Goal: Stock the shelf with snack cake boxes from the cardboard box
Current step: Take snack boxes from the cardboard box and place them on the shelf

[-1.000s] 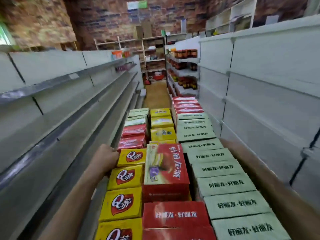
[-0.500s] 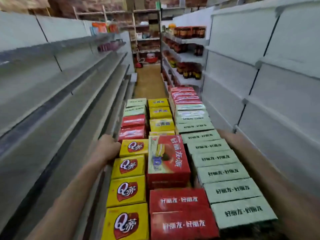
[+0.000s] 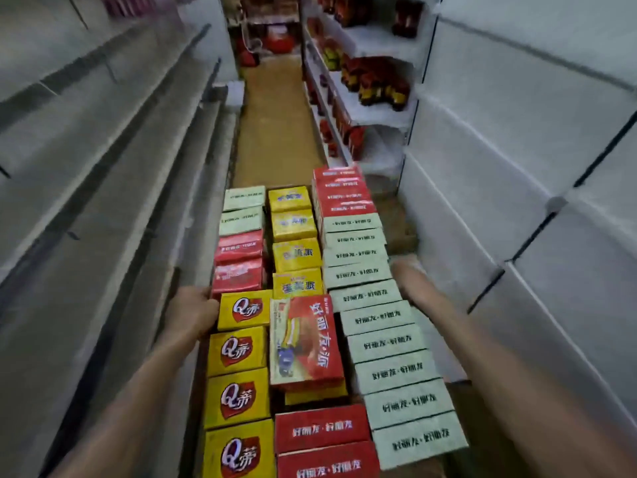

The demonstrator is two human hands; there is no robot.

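Three rows of snack cake boxes filled the long cardboard box (image 3: pixel 406 236) carried down a shop aisle, seen from above. Nearest the camera, yellow boxes (image 3: pixel 238 398) marked with a red Q logo ran along the left row, red boxes (image 3: pixel 322 427) lay at the near end of the middle row, and pale green boxes (image 3: pixel 396 370) lined the right row. One larger red box (image 3: pixel 305 343) lay flat on top of the middle row, its printed face up. The left hand (image 3: pixel 193 313) pressed against the left side of the load beside a yellow Q box, its fingers out of sight behind the boxes, so its grip could not be told. The right hand (image 3: pixel 403 270) reached along the right side next to the green boxes; it was blurred, and whether its fingers were curled or straight could not be told. Farther on, more yellow, red and green boxes filled the far end of the load. Grey bare shelves (image 3: pixel 103 167) ran along the left of the aisle and white panels (image 3: pixel 517 167) along the right. Beyond, a brown floor (image 3: pixel 275 125) led to white shelves of dark red bottles (image 3: pixel 375 81).
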